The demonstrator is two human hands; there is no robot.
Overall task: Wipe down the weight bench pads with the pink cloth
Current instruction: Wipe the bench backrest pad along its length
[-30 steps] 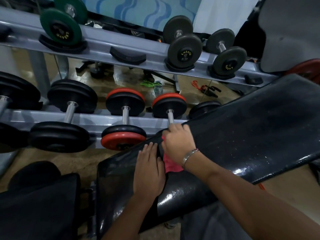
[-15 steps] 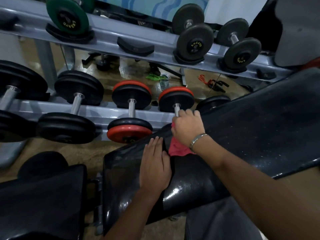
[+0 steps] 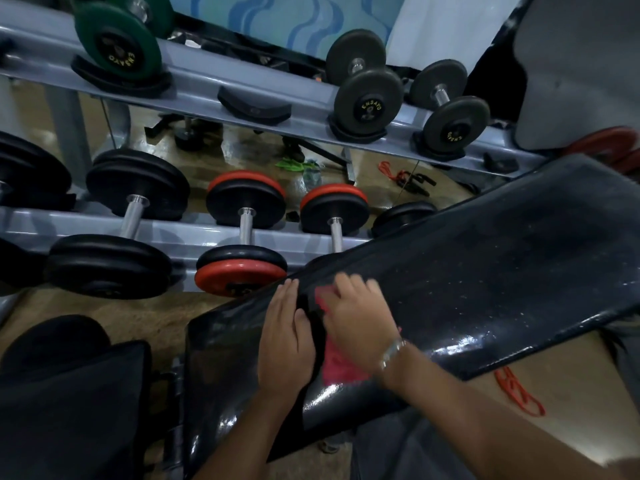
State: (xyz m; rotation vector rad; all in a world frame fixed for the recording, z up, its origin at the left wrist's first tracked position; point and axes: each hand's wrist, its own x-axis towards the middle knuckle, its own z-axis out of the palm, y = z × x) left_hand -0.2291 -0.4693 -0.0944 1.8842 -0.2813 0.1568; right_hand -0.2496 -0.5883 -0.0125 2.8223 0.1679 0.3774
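The pink cloth (image 3: 341, 362) lies bunched on the black bench (image 3: 485, 271) pad, pressed under the right hand (image 3: 360, 323), whose fingers spread flat over it rather than closing round it. Just beside it the left hand (image 3: 285, 344) rests open, palm down, on the same pad, holding nothing. Behind the bench stands a dumbbell rack (image 3: 194, 233), with a red band (image 3: 519, 393) on the floor.

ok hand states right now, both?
Left hand: open, flat on the bench pad, holding nothing.
Right hand: pressing the pink cloth onto the pad; blurred, grip unclear.
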